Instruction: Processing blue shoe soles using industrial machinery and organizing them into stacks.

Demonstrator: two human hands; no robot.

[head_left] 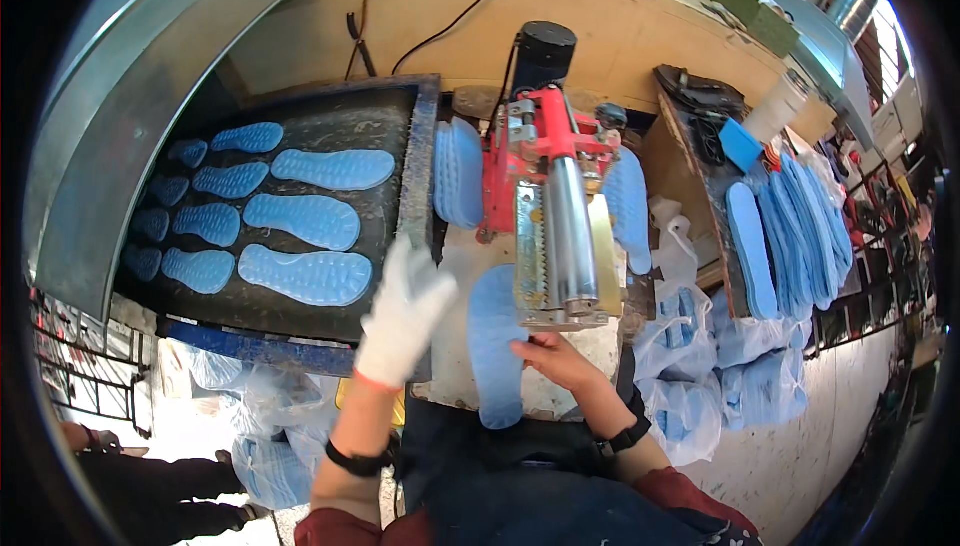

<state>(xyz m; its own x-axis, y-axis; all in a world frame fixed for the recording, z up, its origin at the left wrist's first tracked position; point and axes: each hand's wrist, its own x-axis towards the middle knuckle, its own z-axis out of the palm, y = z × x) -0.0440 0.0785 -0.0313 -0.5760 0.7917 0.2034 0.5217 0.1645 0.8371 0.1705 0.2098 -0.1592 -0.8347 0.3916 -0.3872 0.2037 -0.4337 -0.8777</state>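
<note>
Left hand: the left hand (405,308), in a white glove, hangs at the centre of the frame over the right edge of the dark tray; fingers spread and loose, grip open, holding nothing.
Right hand: the right hand (555,358), bare, sits just below centre; its fingers pinch the right edge of a blue sole, so the grip is closed on it.
Held sole: the blue sole (496,341) lies lengthwise on the bench (455,346), below and left of the roller machine, its lower end toward the person.
Roller machine: the red roller machine (550,216) stands at the centre with a steel cylinder pointing down the frame; more blue soles lean on either side of it.
Dark tray: the dark tray (395,106), centre left, holds rows of blue soles (305,221), larger ones to the right, smaller ones to the left, none touching the gloved hand.
Right stack: a fanned row of blue soles (795,231) stands on edge at the right of the frame, beside a dark board.
Plastic bags: clear plastic bags (720,386) at lower right are filled with blue pieces; more bags (250,406) lie at lower left under the tray.
Wrists: both wrists wear dark bands.
</note>
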